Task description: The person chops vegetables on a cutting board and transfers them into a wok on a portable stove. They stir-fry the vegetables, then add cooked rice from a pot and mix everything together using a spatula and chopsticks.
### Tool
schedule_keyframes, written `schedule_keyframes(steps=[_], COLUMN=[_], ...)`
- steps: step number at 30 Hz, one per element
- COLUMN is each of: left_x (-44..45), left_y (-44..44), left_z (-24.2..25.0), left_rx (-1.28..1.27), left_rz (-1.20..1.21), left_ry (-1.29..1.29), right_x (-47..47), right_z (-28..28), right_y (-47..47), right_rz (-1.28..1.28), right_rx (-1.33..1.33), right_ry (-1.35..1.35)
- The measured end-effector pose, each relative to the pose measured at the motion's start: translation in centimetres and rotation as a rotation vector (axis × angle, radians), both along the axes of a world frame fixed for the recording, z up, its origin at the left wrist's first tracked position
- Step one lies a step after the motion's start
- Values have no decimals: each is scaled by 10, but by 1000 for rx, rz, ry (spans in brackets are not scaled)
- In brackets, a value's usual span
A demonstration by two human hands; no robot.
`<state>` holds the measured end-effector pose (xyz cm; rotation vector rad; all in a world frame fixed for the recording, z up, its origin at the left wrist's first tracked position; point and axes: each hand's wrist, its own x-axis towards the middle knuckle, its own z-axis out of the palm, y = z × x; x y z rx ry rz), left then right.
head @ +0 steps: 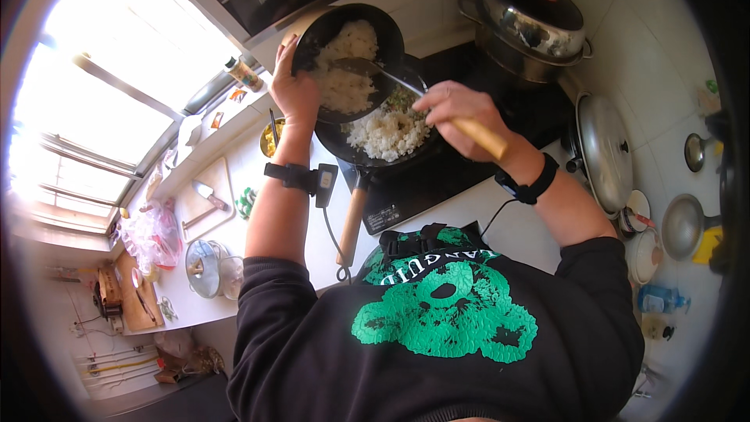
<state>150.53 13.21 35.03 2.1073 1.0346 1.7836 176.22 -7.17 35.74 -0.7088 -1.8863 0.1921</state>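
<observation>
My left hand (pixel 295 85) grips the left rim of a dark round bowl or inner pot (pixel 394 41), tilted over a wok. White cooked rice (pixel 351 41) clings inside it. In my right hand (pixel 466 117) is a metal spatula with a wooden handle (pixel 483 138); its blade (pixel 356 65) lies in the rice of the tilted vessel. Below, the black wok (pixel 340 146) holds a heap of white rice (pixel 389 135) beside chopped green and reddish food (pixel 401 98). The wok's wooden handle (pixel 353 223) points towards me. Part of the wok is hidden by the vessel.
The wok sits on a black cooktop (pixel 451 179). A lidded steel pot (pixel 530 29) stands back right. Left are a bowl of yellow food (pixel 268 139), a knife (pixel 208 193) on a cutting board (pixel 220 173), and a glass lid (pixel 202 269). A large metal lid (pixel 606 152) leans at right.
</observation>
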Motion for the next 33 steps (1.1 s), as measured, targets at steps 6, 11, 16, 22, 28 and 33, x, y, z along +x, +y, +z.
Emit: schedule_keyframes(steps=[6, 11, 16, 22, 28, 33], left_x=[7, 16, 20, 24, 27, 26], left_y=[-3, -13, -16, -9, -14, -14], left_z=[10, 9, 5, -1, -4, 9], left_rx=[108, 149, 234, 310, 322, 347], left_rz=[-28, -17, -41, -11, -9, 1], left_ry=[95, 87, 138, 223, 201, 227], right_x=[10, 18, 25, 28, 29, 24], right_z=[22, 17, -1, 6, 18, 21], right_y=[-3, 31, 32, 18, -3, 7], right_rz=[-111, -79, -18, 69, 46, -63], right_rx=[262, 123, 39, -117, -12, 87], right_ry=[-240, -377, -238, -176, -43, -165])
